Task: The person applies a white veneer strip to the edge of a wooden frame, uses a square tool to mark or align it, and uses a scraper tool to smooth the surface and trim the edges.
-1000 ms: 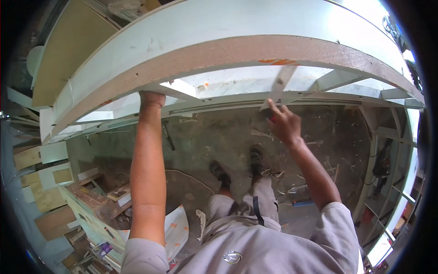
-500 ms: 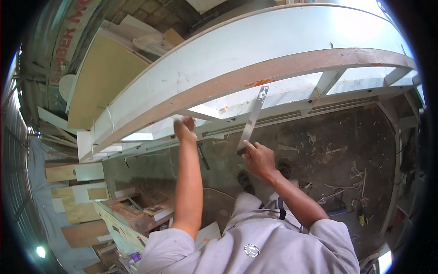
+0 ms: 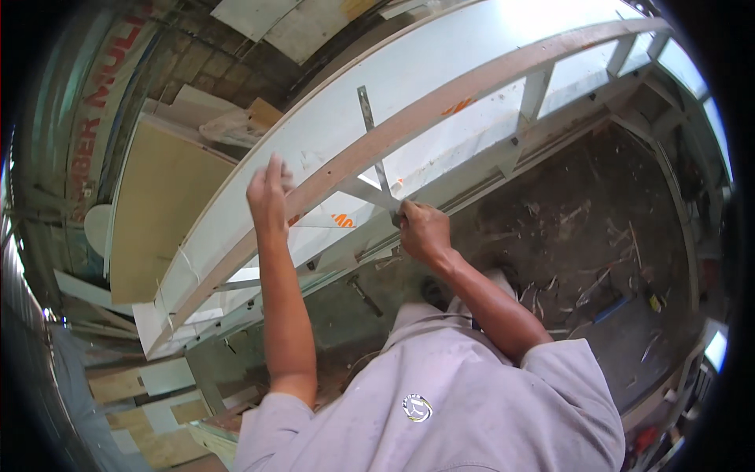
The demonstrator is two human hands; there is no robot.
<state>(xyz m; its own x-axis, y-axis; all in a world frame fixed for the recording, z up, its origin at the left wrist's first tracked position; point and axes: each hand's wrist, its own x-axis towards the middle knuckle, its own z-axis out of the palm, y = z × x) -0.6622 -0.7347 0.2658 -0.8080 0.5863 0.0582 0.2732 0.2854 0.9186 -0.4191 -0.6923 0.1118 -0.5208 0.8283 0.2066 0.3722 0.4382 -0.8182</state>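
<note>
Since half a second ago your right hand (image 3: 423, 230) has swung the flat grey metal square (image 3: 376, 169) up across the long curved white-and-brown wooden panel frame (image 3: 440, 118); your left hand (image 3: 269, 197), fingers together, steadies its edge. No pencil mark shows yet. Orange label patches (image 3: 341, 221) dot the panel.

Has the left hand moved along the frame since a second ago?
Yes. The left hand was gripping the lower rail under the frame; now it lies flat, fingers open, higher up on the brown top edge of the white frame.
</note>
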